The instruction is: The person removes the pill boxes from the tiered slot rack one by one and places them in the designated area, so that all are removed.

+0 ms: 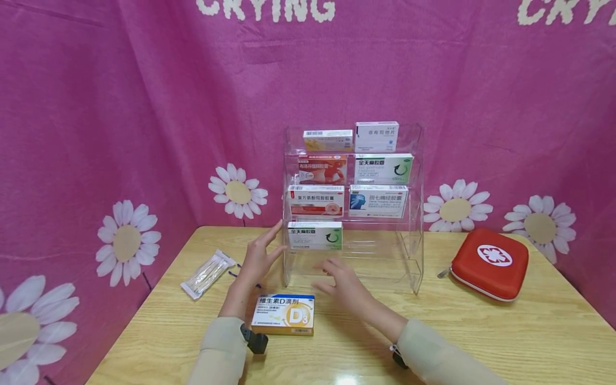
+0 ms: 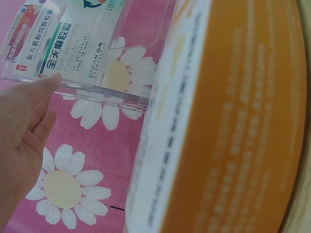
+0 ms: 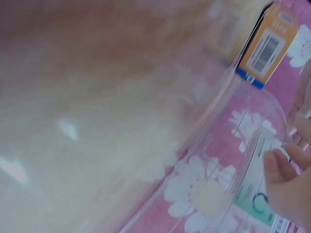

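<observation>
While the person's left hand (image 1: 258, 262) sits at the left edge of the clear rack (image 1: 375, 227), fingers stretched out and released, the right hand (image 1: 339, 279) is just in front of the bottom tier (image 1: 375, 264), fingers loosely bent, also free as far as I can tell from my end. The green-and-white capsule box (image 1: 315, 236) stands at the left of that tier (my left wrist cam has a fingertip (image 2: 54, 81) right at it, but I can't tell if they touch). Six more boxes (image 1: 316, 202) sit in pairs on the tiers above. On the near side, the vitamin D box (image 1: 283, 314) lies on the wooden table (image 1: 346, 342). Swab packet (image 1: 208, 274) is off to the left, red zip case (image 1: 491, 267) to the right.
</observation>
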Tool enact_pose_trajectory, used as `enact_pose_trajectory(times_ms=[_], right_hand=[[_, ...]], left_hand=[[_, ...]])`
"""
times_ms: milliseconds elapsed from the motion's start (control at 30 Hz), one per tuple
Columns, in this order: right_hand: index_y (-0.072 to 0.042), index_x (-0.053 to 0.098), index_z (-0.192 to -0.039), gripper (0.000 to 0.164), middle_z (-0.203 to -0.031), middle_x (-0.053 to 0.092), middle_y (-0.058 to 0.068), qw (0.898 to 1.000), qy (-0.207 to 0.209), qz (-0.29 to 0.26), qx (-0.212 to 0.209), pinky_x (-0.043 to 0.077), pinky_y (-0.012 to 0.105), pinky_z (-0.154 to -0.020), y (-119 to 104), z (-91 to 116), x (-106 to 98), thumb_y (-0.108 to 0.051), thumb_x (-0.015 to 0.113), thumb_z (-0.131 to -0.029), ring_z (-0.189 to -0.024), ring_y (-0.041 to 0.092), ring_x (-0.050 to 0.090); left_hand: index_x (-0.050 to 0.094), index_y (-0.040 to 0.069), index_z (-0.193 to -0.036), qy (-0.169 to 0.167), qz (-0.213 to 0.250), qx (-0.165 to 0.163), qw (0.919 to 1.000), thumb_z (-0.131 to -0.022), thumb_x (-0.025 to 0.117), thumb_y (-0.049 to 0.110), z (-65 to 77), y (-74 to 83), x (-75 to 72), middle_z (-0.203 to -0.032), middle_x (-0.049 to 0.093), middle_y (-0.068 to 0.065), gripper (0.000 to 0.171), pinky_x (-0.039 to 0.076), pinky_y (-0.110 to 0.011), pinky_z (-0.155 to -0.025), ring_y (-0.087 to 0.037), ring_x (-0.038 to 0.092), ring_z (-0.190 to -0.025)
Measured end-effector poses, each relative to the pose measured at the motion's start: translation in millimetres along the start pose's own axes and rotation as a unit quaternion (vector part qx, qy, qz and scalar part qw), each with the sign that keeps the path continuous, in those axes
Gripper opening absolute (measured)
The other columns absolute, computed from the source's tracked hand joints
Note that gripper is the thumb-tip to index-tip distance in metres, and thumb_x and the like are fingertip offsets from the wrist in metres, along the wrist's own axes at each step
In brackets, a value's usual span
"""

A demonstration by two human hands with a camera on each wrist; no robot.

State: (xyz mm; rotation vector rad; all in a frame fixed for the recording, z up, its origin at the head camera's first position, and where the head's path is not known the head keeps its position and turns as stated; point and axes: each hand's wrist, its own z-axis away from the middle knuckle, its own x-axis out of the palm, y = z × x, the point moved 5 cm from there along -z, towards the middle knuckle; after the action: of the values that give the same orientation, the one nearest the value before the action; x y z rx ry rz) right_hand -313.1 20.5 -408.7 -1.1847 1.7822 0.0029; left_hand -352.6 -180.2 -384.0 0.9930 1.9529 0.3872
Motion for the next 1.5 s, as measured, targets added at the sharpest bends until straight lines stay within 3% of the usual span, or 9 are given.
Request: enact_pose_trajectory(times_ms=[267, 533, 767, 1033, 1500], right_hand=[[-0.002, 0.068, -0.112, 0.038, -0.109, 0.067, 0.013, 0.988, 0.114, 0.075, -0.077, 0.061, 0.036, -0.09, 6, -8, -31, -0.009, 0.081, -0.077, -0.105, 0.027, 0.066], [0.0, 0.067, -0.115, 0.042, -0.113, 0.065, 0.015, 0.976, 0.169, 0.104, -0.089, 0.059, 0.041, -0.092, 23, -27, -51, -0.006, 0.081, -0.076, -0.106, 0.029, 0.06], [0.001, 0.068, -0.113, 0.042, -0.111, 0.066, 0.018, 0.973, 0.178, 0.108, -0.102, 0.058, 0.043, -0.093, 36, -39, -55, 0.0, 0.082, -0.074, -0.105, 0.033, 0.06], [0.0, 0.07, -0.104, 0.025, -0.109, 0.067, 0.016, 0.98, 0.137, 0.11, -0.097, 0.06, 0.039, -0.09, 39, -45, -53, 0.004, 0.075, -0.08, -0.104, 0.03, 0.06], [0.001, 0.068, -0.094, 0.021, -0.1, 0.066, 0.015, 0.978, 0.179, 0.058, -0.092, 0.062, 0.038, -0.084, 41, -50, -58, 0.008, 0.077, -0.076, -0.096, 0.029, 0.065]], left_hand=[[0.049, 0.005, -0.143, -0.004, 0.0, -0.009, 1.0, -0.085, 0.072, 0.004, 1.0, -0.9, 0.3, -0.139, 0.056, -0.019, 0.062, 0.052, -0.048, -0.104, -0.041, 0.064, -0.116], [0.048, 0.007, -0.144, -0.012, 0.01, -0.02, 0.9997, -0.087, 0.071, 0.005, 2.0, -1.9, 1.3, -0.142, 0.055, -0.017, 0.062, 0.05, -0.048, -0.106, -0.042, 0.061, -0.119], [0.049, 0.007, -0.143, -0.01, 0.01, -0.012, 0.9998, -0.086, 0.071, 0.005, 2.8, -2.1, 2.1, -0.141, 0.056, -0.018, 0.062, 0.051, -0.047, -0.105, -0.041, 0.062, -0.119], [0.047, 0.007, -0.145, -0.018, 0.016, -0.021, 0.9995, -0.087, 0.07, 0.005, 2.3, -2.5, 2.8, -0.143, 0.053, -0.017, 0.062, 0.05, -0.048, -0.107, -0.043, 0.06, -0.121], [0.047, 0.007, -0.144, -0.014, 0.007, -0.022, 0.9996, -0.087, 0.071, 0.005, -0.7, -1.9, -0.1, -0.142, 0.054, -0.018, 0.063, 0.05, -0.048, -0.107, -0.042, 0.061, -0.119]])
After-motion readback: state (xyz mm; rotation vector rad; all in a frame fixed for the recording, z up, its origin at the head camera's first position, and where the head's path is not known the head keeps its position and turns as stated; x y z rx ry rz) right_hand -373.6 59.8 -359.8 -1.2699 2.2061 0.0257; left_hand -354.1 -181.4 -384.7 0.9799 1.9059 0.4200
